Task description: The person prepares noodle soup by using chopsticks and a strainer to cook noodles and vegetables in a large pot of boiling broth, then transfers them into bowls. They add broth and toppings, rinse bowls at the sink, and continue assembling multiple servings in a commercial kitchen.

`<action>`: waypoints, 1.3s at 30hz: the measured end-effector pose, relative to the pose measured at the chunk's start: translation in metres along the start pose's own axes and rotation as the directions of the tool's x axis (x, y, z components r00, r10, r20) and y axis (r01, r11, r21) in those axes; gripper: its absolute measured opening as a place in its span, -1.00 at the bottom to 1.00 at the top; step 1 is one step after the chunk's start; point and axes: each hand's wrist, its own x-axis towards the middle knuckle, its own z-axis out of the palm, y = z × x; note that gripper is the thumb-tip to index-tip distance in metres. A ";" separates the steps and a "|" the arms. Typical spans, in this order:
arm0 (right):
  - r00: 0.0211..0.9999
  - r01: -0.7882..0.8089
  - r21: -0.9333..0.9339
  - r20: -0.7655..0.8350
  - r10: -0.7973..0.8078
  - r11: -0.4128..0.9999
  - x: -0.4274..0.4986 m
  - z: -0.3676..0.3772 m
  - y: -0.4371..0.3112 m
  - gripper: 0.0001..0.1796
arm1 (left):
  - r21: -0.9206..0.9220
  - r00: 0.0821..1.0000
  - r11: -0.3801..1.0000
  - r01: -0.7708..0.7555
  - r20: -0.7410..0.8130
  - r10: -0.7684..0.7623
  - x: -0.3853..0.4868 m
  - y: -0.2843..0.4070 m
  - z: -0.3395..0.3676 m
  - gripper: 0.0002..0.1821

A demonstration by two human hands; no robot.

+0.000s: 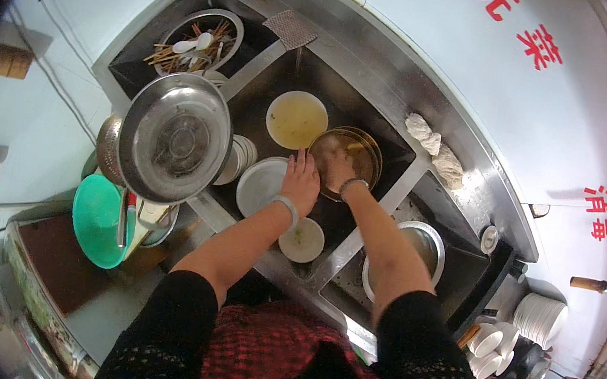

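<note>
My left hand (301, 183) lies palm down at the left rim of a brown, glossy bowl (367, 166). Its fingers point away from me; whether they grip the rim is unclear. Inside that bowl, which sits in a stack of similar ones, is my right hand (337, 170), blurred, with its fingertips hard to make out. Yellowish liquid with bits fills a white bowl (296, 119) just beyond. Partly under my left hand stands a white dish (260, 187). Nearer me sits a small white bowl (301, 240) with green scraps. All are in the middle sink basin (345, 94).
A large metal basin (175, 138) rests over the left divider, beside stacked white bowls (238, 158). Chopsticks and spoons fill a metal bowl (202, 44) in the left sink. Another metal bowl (426, 243) stands in the right sink. Crumpled cloths (435, 149) lie on the back ledge.
</note>
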 end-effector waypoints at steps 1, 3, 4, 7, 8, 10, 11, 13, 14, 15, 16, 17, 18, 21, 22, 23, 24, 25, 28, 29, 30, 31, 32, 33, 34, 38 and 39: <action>0.990 0.074 -0.105 0.126 -0.060 0.992 0.002 -0.003 0.001 -0.26 | -0.037 0.999 0.999 -0.006 0.032 0.007 0.005 -0.002 0.005 -0.53; 0.866 0.325 -0.158 0.447 -0.226 0.933 -0.003 -0.018 0.019 -0.32 | -0.045 0.995 0.998 -0.047 0.085 0.050 0.013 -0.006 0.013 -0.57; 0.856 0.241 -0.198 0.504 -0.112 0.950 0.000 -0.028 0.028 -0.33 | -0.018 0.992 0.997 -0.081 0.101 0.082 0.018 -0.008 0.017 -0.59; 0.994 -0.079 -0.234 -0.098 0.057 0.969 0.012 -0.030 0.033 -0.35 | 0.038 0.969 0.971 -0.238 0.072 0.235 0.030 -0.013 0.034 -0.67; 0.992 -0.062 -0.246 -0.119 0.033 0.967 0.019 -0.021 0.027 -0.37 | 0.060 0.952 0.951 -0.305 0.059 0.301 0.034 -0.014 0.039 -0.69; 1.000 -0.022 -0.223 -0.023 0.017 0.975 0.021 -0.004 0.017 -0.42 | 0.024 0.938 0.939 -0.342 0.069 0.340 0.039 -0.010 0.046 -0.71; 0.996 0.019 -0.169 0.087 -0.004 0.985 0.018 -0.001 0.013 -0.44 | 0.008 0.917 0.925 -0.381 0.133 0.376 0.040 -0.007 0.046 -0.72; 0.960 0.220 -0.225 0.225 -0.169 0.949 0.006 -0.015 0.018 -0.43 | -0.172 0.895 0.901 -0.399 0.141 0.424 0.040 0.000 0.039 -0.80; 0.913 0.233 -0.239 0.388 -0.127 0.943 -0.002 -0.037 0.027 -0.43 | -0.258 0.873 0.875 -0.411 0.167 0.459 0.040 0.002 0.032 -0.82; 0.844 0.235 -0.269 0.533 -0.059 0.934 -0.013 -0.063 0.034 -0.43 | -0.342 0.847 0.842 -0.418 0.189 0.497 0.040 0.006 0.024 -0.82; 0.858 0.291 -0.221 0.490 -0.152 0.931 -0.023 -0.091 0.039 -0.43 | -0.401 0.869 0.835 -0.377 0.160 0.469 0.046 0.010 0.014 -0.73; 0.935 0.086 -0.117 0.351 -0.039 0.989 -0.038 -0.116 0.041 -0.41 | -0.484 0.898 0.802 -0.351 0.070 0.435 0.053 0.010 0.006 -0.71; 0.972 0.032 0.032 0.230 -0.038 0.999 -0.055 -0.140 0.040 -0.47 | -0.560 0.922 0.761 -0.326 -0.011 0.387 0.061 0.010 -0.001 -0.69; 0.962 0.168 0.206 -0.248 -0.115 0.964 -0.107 -0.164 0.009 -0.55 | -0.723 0.980 0.685 -0.086 0.063 0.191 0.083 0.006 -0.012 -0.63; 0.898 0.175 0.135 -0.429 -0.102 0.975 -0.112 -0.148 -0.009 -0.58 | -0.889 0.984 0.450 -0.083 -0.003 0.177 0.083 0.005 -0.014 -0.62; 0.776 0.189 0.055 -0.620 -0.114 0.980 -0.112 -0.127 -0.025 -0.61 | -0.979 0.989 0.181 -0.091 -0.068 0.129 0.083 0.005 -0.017 -0.61; 0.694 0.109 -0.032 -0.714 -0.099 0.994 -0.109 -0.108 -0.032 -0.61 | -0.998 0.996 -0.046 -0.046 -0.049 0.072 0.081 0.004 -0.021 -0.60; 0.740 0.067 0.203 -0.667 0.088 0.977 -0.099 -0.100 -0.022 -0.60 | -0.994 0.999 -0.100 0.035 0.034 0.017 0.072 0.002 -0.026 -0.60; 0.858 0.054 0.684 -0.405 0.316 0.728 -0.047 -0.101 0.035 -0.53 | -0.867 0.939 -0.407 0.286 0.339 -0.063 0.055 -0.012 -0.055 -0.59; 0.888 0.116 0.605 -0.419 0.191 0.788 -0.044 -0.090 0.041 -0.54 | -0.828 0.927 -0.507 0.239 0.350 -0.136 0.049 -0.015 -0.065 -0.59; 0.907 0.168 0.521 -0.414 0.076 0.837 -0.042 -0.084 0.043 -0.53 | -0.782 0.911 -0.600 0.168 0.356 -0.210 0.051 -0.023 -0.075 -0.58; 0.927 0.064 0.708 -0.303 0.220 0.704 -0.049 -0.073 0.038 -0.56 | -0.733 0.912 -0.680 0.030 0.298 -0.282 0.051 -0.028 -0.083 -0.58; 0.883 0.069 0.884 -0.271 0.384 0.463 -0.057 -0.056 0.019 -0.59 | -0.785 0.881 -0.620 0.016 0.303 -0.362 0.051 -0.029 -0.088 -0.59; 0.834 0.148 0.983 -0.182 0.520 0.107 -0.065 -0.042 -0.006 -0.61 | -0.834 0.870 -0.548 -0.063 0.223 -0.439 0.054 -0.029 -0.091 -0.59; 0.749 0.177 0.984 -0.139 0.648 0.006 -0.068 -0.035 -0.031 -0.62 | -0.875 0.856 -0.458 -0.156 0.111 -0.504 0.055 -0.028 -0.092 -0.59; 0.405 0.403 0.674 -0.738 0.541 0.619 -0.052 -0.057 -0.063 -0.66 | -0.779 0.843 0.626 -0.036 -0.360 -0.400 0.047 -0.022 -0.085 -0.62; 0.423 0.352 0.718 -0.695 0.581 0.601 -0.045 -0.068 -0.055 -0.68 | -0.839 0.820 0.535 -0.095 -0.371 -0.436 0.042 -0.025 -0.085 -0.61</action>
